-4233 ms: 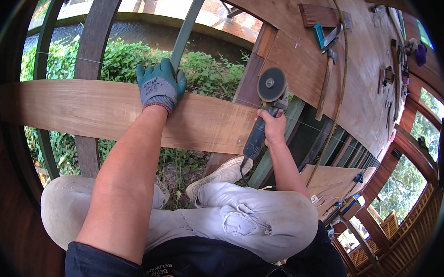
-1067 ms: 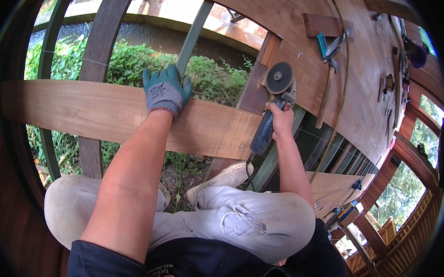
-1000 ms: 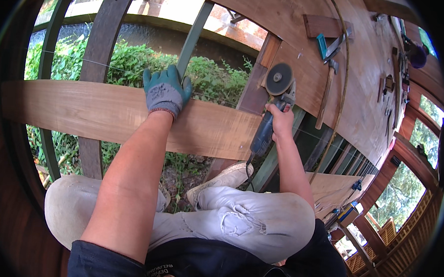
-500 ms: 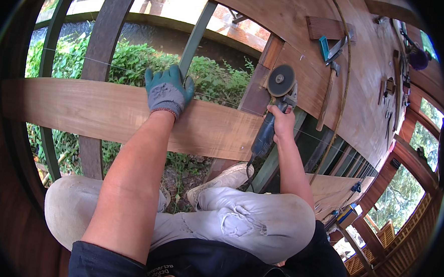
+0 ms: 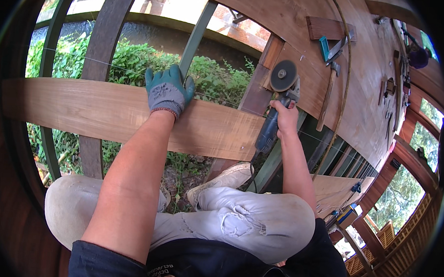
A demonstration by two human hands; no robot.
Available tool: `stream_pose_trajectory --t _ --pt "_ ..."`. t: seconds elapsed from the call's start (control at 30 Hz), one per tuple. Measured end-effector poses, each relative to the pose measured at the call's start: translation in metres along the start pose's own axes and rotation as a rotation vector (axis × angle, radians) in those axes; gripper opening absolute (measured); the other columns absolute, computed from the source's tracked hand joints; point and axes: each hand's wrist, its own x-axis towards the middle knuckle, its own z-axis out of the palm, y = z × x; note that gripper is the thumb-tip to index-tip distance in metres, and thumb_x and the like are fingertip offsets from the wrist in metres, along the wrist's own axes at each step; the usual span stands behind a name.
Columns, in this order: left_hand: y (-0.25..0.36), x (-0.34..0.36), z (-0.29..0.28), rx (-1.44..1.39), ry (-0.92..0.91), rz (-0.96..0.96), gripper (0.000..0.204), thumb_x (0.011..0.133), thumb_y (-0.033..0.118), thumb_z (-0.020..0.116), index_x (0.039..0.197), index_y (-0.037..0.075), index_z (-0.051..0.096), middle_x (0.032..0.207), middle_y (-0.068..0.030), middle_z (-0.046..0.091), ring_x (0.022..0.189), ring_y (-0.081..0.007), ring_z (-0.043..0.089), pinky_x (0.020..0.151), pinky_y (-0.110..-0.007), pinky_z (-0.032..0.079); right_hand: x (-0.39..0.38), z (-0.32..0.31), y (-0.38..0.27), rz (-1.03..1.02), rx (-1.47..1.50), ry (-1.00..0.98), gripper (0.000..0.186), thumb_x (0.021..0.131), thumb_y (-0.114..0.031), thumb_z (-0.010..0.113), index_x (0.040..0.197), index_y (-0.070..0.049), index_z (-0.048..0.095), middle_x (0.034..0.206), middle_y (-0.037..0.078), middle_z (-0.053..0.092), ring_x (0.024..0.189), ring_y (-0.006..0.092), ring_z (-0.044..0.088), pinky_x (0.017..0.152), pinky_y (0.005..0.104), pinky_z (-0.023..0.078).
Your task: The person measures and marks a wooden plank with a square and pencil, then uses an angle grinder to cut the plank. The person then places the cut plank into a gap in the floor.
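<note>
One plank (image 5: 83, 106) is lying across at least three beams (image 5: 104, 37), beyond my two knees (image 5: 298, 222). My gloved left hand (image 5: 166, 93) is resting on its far edge, fingers spreading, unclenched. My bare right hand (image 5: 285, 117) is wrapping tight round one grinder (image 5: 268, 133), its single disc (image 5: 283, 75) turning its face toward me, near the plank's right end; whether grinder and plank are touching, I cannot tell. One hammer (image 5: 326, 96) and one blue-handled tool (image 5: 323, 48) are lying farther right, on a wood sheet (image 5: 366, 61)
</note>
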Motion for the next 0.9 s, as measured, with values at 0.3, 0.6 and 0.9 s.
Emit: stream_pose_trajectory --t 0.3,0.6,0.9 --pt "0.001 0.000 0.000 -0.018 0.018 0.013 0.036 0.093 0.045 0.057 0.104 0.011 0.059 0.097 -0.0133 0.070 0.102 -0.0324 0.065 0.117 -0.055 0.025 -0.013 -0.024 -0.046 -0.070 0.114 -0.006 0.019 0.082 -0.010 0.073 0.094 0.000 0.062 0.075 0.009 0.065 0.062 0.0197 0.067 0.058 0.0326 0.055" --pt "0.003 0.004 0.006 0.082 0.085 0.070 0.038 0.092 0.045 0.058 0.102 0.008 0.060 0.090 -0.0153 0.071 0.092 -0.0347 0.067 0.110 -0.052 0.032 -0.002 -0.068 -0.084 -0.170 0.150 -0.029 0.017 0.078 -0.009 0.079 0.087 -0.005 0.065 0.077 0.003 0.067 0.064 0.0134 0.065 0.059 0.0304 0.051" --pt "0.003 0.008 0.017 0.171 0.086 0.069 0.044 0.092 0.048 0.057 0.102 0.006 0.061 0.084 -0.0134 0.071 0.086 -0.0344 0.066 0.104 -0.049 0.036 -0.025 -0.080 0.011 0.040 0.238 0.049 0.048 0.073 -0.007 0.082 0.114 0.001 0.058 0.105 0.007 0.068 0.094 0.0153 0.065 0.086 0.0310 0.051"
